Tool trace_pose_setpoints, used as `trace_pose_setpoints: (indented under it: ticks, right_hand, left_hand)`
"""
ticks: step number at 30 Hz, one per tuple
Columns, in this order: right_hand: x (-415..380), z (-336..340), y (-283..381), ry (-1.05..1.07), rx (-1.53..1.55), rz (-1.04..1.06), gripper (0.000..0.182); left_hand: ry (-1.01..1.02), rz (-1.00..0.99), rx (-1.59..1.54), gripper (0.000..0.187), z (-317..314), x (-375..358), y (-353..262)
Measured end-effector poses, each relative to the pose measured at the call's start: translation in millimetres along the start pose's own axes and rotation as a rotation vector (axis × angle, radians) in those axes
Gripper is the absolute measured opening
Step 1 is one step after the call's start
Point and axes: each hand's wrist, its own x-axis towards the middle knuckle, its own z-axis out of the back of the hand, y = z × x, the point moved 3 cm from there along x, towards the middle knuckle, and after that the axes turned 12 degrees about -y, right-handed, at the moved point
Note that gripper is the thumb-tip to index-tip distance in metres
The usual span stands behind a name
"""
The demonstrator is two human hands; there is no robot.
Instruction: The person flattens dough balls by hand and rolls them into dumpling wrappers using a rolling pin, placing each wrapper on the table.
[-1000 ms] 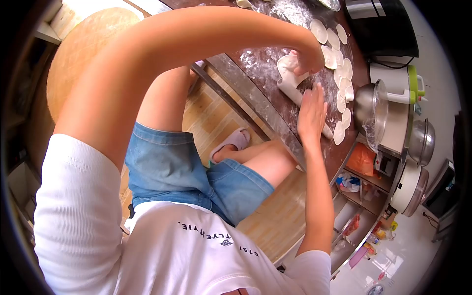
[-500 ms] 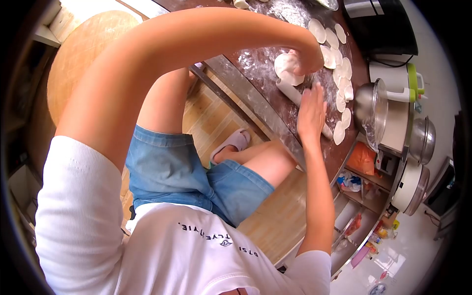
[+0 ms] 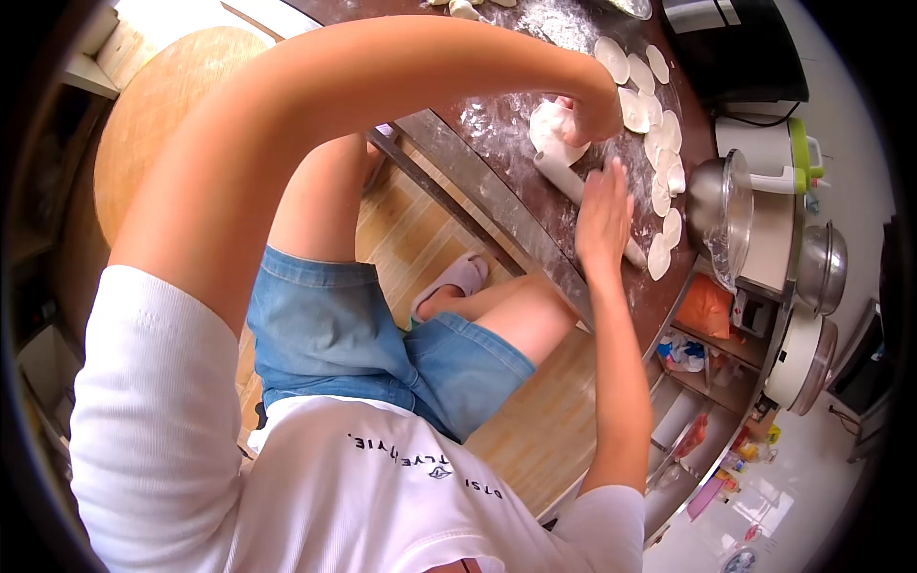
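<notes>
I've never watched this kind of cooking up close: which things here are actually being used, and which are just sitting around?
In use:
left hand gripping dough piece
right hand flat on rolling pin
floured table
rolled wrappers

Sitting around:
metal bowl
black appliance
white cooker

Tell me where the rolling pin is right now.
The rolling pin lies on the floured table in the upper right of the head view, under the right hand, beside the dough piece.

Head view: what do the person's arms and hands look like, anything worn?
Both arms are bare from the upper arm down. Short white sleeves of a T-shirt end above the elbows. The left hand and right hand wear no gloves; no watch, ring or bracelet shows. The shirt carries small dark lettering.
</notes>
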Motion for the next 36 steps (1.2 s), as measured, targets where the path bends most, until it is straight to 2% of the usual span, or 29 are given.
trace_pose_setpoints:
  ticks: [4, 7, 8, 11, 13, 15, 16, 19, 20, 23, 24, 27, 30, 33, 34, 36]
  right_hand:
    - [-35, 16, 11, 0.013, 0.031, 0.030, 0.049]
    - [0, -2, -1, -0.045, -0.030, 0.023, 0.049]
    - [22, -11, -9, -0.058, -0.072, 0.006, 0.049]
    - [60, -19, -17, -0.008, -0.127, -0.052, 0.050]
    - [52, -16, -15, 0.013, -0.105, -0.043, 0.050]
    - [11, -9, -9, -0.016, -0.050, 0.029, 0.050]
    - [-6, 0, -3, 0.008, -0.001, 0.032, 0.050]
    - [-29, 13, 7, 0.009, 0.048, 0.028, 0.050]
    - [-24, 8, 4, -0.017, 0.045, 0.027, 0.049]
    - [23, -12, -13, -0.053, -0.048, 0.034, 0.050]
    - [44, -17, -18, -0.046, -0.082, 0.010, 0.051]
    - [44, -17, -19, -0.035, -0.100, -0.014, 0.052]
    - [-4, 0, -2, 0.000, 0.003, 0.012, 0.051]
    - [-31, 14, 8, 0.036, 0.033, 0.043, 0.050]
    - [-35, 16, 8, 0.037, 0.034, 0.049, 0.050]
    - [-13, 2, -2, -0.020, -0.008, 0.044, 0.051]
  left_hand:
    - [-0.044, 0.052, -0.317, 0.025, 5, -8, 1]
    - [-0.112, -0.004, -0.222, 0.027, -1, -1, 8]
    - [-0.037, -0.040, -0.124, 0.025, 1, -1, 4]
    - [0.030, 0.059, -0.088, 0.022, 2, 5, 6]
    - [-0.022, 0.013, -0.087, 0.022, 3, 3, 2]
    - [-0.049, -0.079, -0.049, 0.023, 8, -2, -2]
    - [-0.013, -0.054, -0.100, 0.024, 13, -6, -5]
    - [-0.128, 0.013, -0.451, 0.023, -5, 8, 10]
    - [-0.084, 0.064, -0.480, 0.021, -5, 8, 10]
    - [-0.013, 0.014, -0.099, 0.020, -1, 8, 4]
    - [-0.023, 0.018, -0.077, 0.019, 1, 5, 2]
    - [-0.011, 0.047, -0.060, 0.020, -5, 17, 10]
    - [-0.026, 0.002, -0.042, 0.022, 6, 2, 2]
    - [-0.098, 0.102, -0.442, 0.027, 13, -15, -1]
    - [-0.044, 0.085, -0.457, 0.028, 10, -8, 3]
    - [-0.057, 0.006, -0.267, 0.024, 0, 5, 8]
